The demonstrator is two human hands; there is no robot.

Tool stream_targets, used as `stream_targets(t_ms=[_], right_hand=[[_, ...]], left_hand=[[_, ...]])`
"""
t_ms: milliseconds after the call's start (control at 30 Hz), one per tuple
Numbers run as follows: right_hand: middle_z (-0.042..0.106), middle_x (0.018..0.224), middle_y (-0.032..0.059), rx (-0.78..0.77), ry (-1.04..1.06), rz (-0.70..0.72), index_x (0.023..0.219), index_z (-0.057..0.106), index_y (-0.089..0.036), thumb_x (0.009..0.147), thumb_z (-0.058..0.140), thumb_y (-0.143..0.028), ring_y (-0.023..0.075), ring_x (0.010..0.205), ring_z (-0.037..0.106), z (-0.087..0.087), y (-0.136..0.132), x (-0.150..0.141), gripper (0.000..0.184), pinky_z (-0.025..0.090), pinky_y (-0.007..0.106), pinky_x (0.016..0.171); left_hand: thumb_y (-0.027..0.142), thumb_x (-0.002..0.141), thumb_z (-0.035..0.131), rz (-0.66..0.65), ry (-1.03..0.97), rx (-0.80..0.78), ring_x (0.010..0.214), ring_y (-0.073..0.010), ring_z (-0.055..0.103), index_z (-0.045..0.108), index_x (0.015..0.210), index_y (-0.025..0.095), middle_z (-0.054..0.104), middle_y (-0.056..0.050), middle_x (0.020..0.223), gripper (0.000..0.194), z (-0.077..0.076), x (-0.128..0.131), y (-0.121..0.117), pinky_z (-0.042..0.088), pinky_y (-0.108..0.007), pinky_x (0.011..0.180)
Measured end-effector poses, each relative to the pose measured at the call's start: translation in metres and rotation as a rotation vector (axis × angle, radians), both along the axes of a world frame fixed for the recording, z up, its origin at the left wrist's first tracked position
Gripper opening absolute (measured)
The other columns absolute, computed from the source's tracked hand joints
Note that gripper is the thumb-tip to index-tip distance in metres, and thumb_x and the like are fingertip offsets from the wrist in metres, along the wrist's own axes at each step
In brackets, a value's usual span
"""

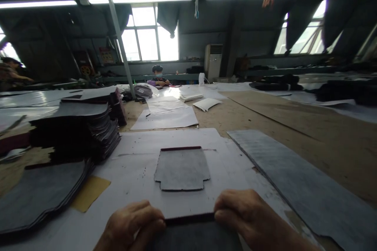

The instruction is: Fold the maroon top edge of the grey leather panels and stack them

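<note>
At the near edge of the view, the left hand and the right hand each pinch one end of the dark far edge of a grey fabric panel, thumbs and fingers closed on it; its near part runs out of the picture. The panel lies over white paper on the desk, the hands apart with the edge stretched between them. Just beyond, on the paper, a notched grey piece lies flat, a dark red strip along its far edge, touched by neither hand.
</note>
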State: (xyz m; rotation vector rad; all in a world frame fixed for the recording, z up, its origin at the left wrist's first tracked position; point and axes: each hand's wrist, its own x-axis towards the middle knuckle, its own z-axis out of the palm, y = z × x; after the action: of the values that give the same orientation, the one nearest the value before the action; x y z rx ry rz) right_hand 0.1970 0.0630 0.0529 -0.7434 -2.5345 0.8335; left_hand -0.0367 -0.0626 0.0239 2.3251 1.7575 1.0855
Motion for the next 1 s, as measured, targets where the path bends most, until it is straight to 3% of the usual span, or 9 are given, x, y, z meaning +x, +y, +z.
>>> stream_targets(t_ms=[100, 200, 300, 400, 500, 700, 1000], right_hand=[[0.054, 0.057, -0.0035, -0.145, -0.009, -0.116, 0.064, 0.059, -0.017, 0.079, 0.051, -0.022, 0.0095, 0.055, 0.05, 0.01, 0.015, -0.003, 0.017, 0.034, 0.02, 0.051], [0.051, 0.055, -0.0033, -0.274, 0.024, -0.187, 0.068, 0.06, -0.015, 0.077, 0.054, -0.033, 0.009, 0.051, 0.046, 0.021, 0.043, -0.019, 0.021, 0.035, 0.02, 0.049], [0.052, 0.057, -0.0029, -0.289, 0.039, -0.189, 0.072, 0.059, -0.014, 0.081, 0.051, -0.033, 0.0085, 0.052, 0.047, 0.025, 0.079, -0.042, 0.022, 0.038, 0.02, 0.05], [0.054, 0.061, -0.0021, -0.172, 0.009, -0.244, 0.075, 0.06, -0.013, 0.083, 0.052, -0.024, 0.0096, 0.057, 0.051, 0.014, 0.109, -0.065, 0.016, 0.042, 0.022, 0.057], [0.058, 0.073, -0.0002, -0.013, -0.031, -0.332, 0.078, 0.059, -0.013, 0.084, 0.055, -0.025, 0.0123, 0.07, 0.055, -0.004, 0.124, -0.082, 0.014, 0.046, 0.029, 0.07], [0.059, 0.094, 0.0035, 0.202, -0.054, -0.393, 0.082, 0.06, -0.014, 0.087, 0.054, -0.025, 0.0151, 0.088, 0.055, -0.027, 0.127, -0.09, 0.013, 0.044, 0.035, 0.081], [0.059, 0.095, 0.0044, 0.238, -0.064, -0.397, 0.088, 0.059, -0.014, 0.089, 0.051, -0.028, 0.0165, 0.092, 0.055, -0.039, 0.13, -0.095, 0.017, 0.045, 0.038, 0.083]], left_hand=[[0.035, 0.086, 0.046, 0.068, -0.127, -0.203, 0.055, -0.0105, 0.053, 0.063, 0.074, 0.019, 0.058, 0.002, 0.061, 0.026, 0.018, -0.009, 0.015, 0.04, -0.018, 0.052], [0.042, 0.083, 0.049, 0.18, -0.223, -0.405, 0.057, -0.0114, 0.051, 0.065, 0.071, 0.015, 0.057, 0.001, 0.059, 0.034, 0.04, -0.021, 0.045, 0.038, -0.019, 0.054], [0.044, 0.081, 0.048, 0.191, -0.248, -0.451, 0.056, -0.0113, 0.049, 0.066, 0.072, 0.012, 0.056, 0.001, 0.057, 0.037, 0.051, -0.039, 0.085, 0.036, -0.02, 0.054], [0.04, 0.077, 0.051, 0.234, -0.177, -0.387, 0.054, -0.0119, 0.048, 0.067, 0.07, 0.013, 0.054, 0.001, 0.053, 0.032, 0.042, -0.054, 0.123, 0.035, -0.021, 0.054], [0.033, 0.077, 0.052, 0.302, -0.09, -0.279, 0.061, -0.0141, 0.053, 0.069, 0.072, 0.017, 0.06, 0.0, 0.061, 0.023, 0.019, -0.061, 0.146, 0.036, -0.023, 0.06], [0.03, 0.083, 0.048, 0.382, 0.019, -0.092, 0.075, -0.0148, 0.056, 0.069, 0.081, 0.022, 0.06, -0.002, 0.079, 0.023, -0.02, -0.064, 0.156, 0.04, -0.024, 0.07], [0.039, 0.081, 0.045, 0.39, 0.057, -0.041, 0.072, -0.0149, 0.056, 0.068, 0.075, 0.022, 0.06, -0.002, 0.079, 0.029, -0.026, -0.07, 0.162, 0.042, -0.025, 0.07]])
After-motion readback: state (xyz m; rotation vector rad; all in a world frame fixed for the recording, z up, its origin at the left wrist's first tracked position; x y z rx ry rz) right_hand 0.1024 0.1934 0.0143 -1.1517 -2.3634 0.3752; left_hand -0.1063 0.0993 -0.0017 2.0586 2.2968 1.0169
